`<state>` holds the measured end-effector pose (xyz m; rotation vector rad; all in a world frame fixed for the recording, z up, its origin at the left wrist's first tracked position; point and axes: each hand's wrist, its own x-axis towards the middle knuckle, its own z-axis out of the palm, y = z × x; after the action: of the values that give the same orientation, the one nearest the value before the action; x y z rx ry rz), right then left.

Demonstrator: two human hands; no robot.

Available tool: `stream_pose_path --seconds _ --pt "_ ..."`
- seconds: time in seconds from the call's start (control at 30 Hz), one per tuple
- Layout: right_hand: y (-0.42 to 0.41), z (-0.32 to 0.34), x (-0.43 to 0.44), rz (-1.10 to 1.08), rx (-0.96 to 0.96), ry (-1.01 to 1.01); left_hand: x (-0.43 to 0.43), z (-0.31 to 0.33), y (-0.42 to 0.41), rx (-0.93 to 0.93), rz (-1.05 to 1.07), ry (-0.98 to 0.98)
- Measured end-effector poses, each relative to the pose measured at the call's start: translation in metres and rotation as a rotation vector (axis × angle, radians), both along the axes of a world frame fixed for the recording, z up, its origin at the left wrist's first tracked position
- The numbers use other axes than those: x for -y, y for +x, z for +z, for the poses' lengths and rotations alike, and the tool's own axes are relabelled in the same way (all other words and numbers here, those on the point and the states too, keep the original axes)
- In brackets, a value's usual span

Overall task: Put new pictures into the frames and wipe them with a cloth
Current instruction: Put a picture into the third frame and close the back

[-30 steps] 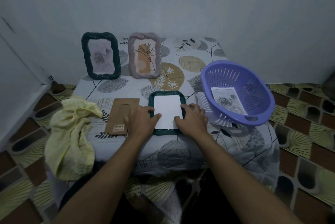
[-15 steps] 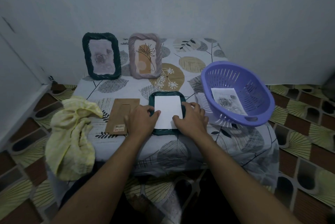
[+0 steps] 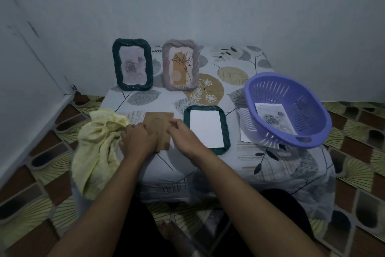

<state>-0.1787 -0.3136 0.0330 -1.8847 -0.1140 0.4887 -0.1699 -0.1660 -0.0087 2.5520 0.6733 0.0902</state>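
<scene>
A dark green frame [image 3: 226,131] lies face down on the table with a white picture back [image 3: 205,128] set in it. To its left lies the brown cardboard backing board [image 3: 159,124]. My left hand [image 3: 138,142] grips the board's lower left edge. At the board's right edge, my right hand [image 3: 183,138] pinches it with curled fingers. A yellow cloth [image 3: 100,144] hangs over the table's left edge, just left of my left hand. At the back stand a green frame [image 3: 116,65] and a pink frame [image 3: 166,65], each with a picture.
A purple basket [image 3: 270,79] at the right holds a rose picture [image 3: 275,119] and sits on a white sheet [image 3: 244,131]. The small table [image 3: 281,165] wears a leaf-print cover. A wall lies behind and a tiled floor around.
Both hands left the face-down green frame and moved left onto the brown backing board. The view also shifted left.
</scene>
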Motion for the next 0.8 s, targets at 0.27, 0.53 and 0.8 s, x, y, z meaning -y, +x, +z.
stream_pose_path --seconds 0.27,0.53,0.8 --pt "-0.005 -0.002 -0.03 -0.099 -0.152 0.013 -0.009 -0.009 -0.008 -0.027 0.054 -0.009" --pt "-0.005 -0.005 -0.027 -0.127 -0.201 0.068 -0.001 0.002 -0.011 0.021 0.139 -0.182" --pt "-0.002 -0.003 -0.025 -0.166 -0.164 0.131 0.016 0.029 -0.015 0.4 0.189 -0.469"
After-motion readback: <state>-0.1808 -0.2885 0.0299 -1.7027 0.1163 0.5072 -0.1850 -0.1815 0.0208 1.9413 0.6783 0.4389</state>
